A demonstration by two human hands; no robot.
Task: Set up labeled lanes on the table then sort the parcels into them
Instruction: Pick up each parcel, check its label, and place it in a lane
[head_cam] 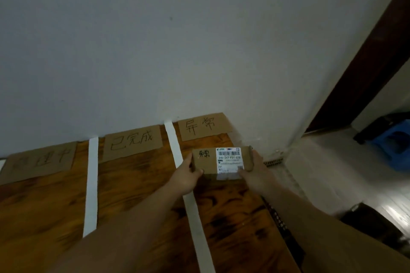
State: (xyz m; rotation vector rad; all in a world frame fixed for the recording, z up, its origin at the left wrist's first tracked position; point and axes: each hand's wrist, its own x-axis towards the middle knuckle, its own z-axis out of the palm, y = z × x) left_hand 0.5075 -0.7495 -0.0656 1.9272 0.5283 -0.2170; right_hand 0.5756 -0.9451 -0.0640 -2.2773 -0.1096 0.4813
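The left grip (188, 176) and right grip (253, 172) are clasping opposite ends of a small brown white-labelled cardboard parcel (218, 162) in the rightmost lane (228, 204) of the dark wooden table (133, 195), just before the far cardboard sign (204, 126).

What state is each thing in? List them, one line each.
Brown cardboard parcel with white shipping label: held at both ends over the right lane.
Left hand: grips the parcel's left end.
Right hand: grips its right end.
Two white tape strips: stuck flat on the wooden table.
Three brown cardboard lane cards: lying flat by the wall.
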